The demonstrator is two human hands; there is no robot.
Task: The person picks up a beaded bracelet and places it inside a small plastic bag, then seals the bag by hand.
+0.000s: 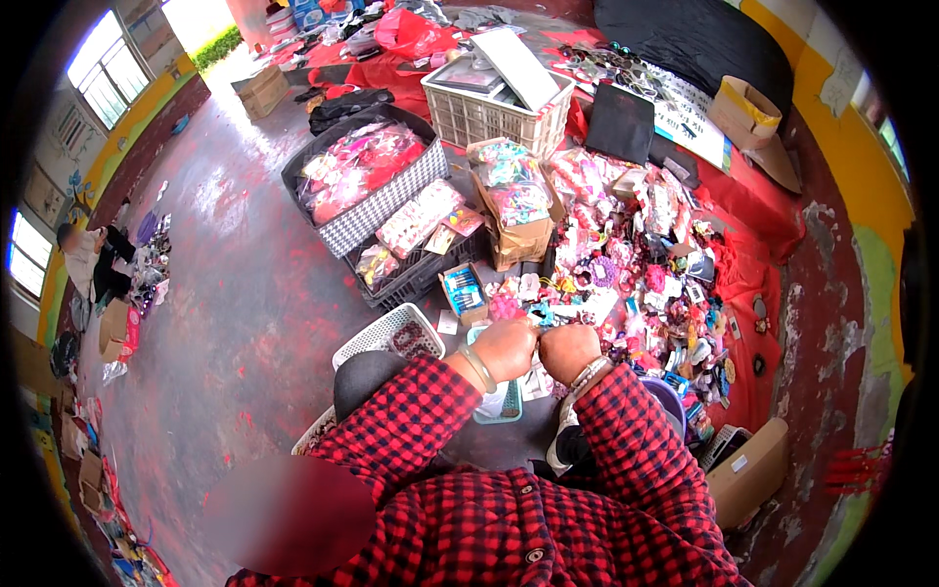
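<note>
My left hand [508,348] and my right hand [570,352] are held up close together in front of me, backs toward me. Fingers on both are curled closed, and whatever they grip, if anything, is hidden. A bangle [477,369] circles my left wrist. Below the hands, partly covered by them, a pale green plastic basket [505,412] rests on the floor. Just beyond them spreads a heap of small colourful hair accessories [653,279]. To the left of my left hand is a white plastic basket [377,333] with dark small items inside.
Past the hands stand a small box of blue packets [464,293], a cardboard box of bagged goods [523,238], a houndstooth-patterned bin [388,196] and a beige crate [445,115]. A purple basin [666,399] is by my right forearm. Another person [90,259] sits far left.
</note>
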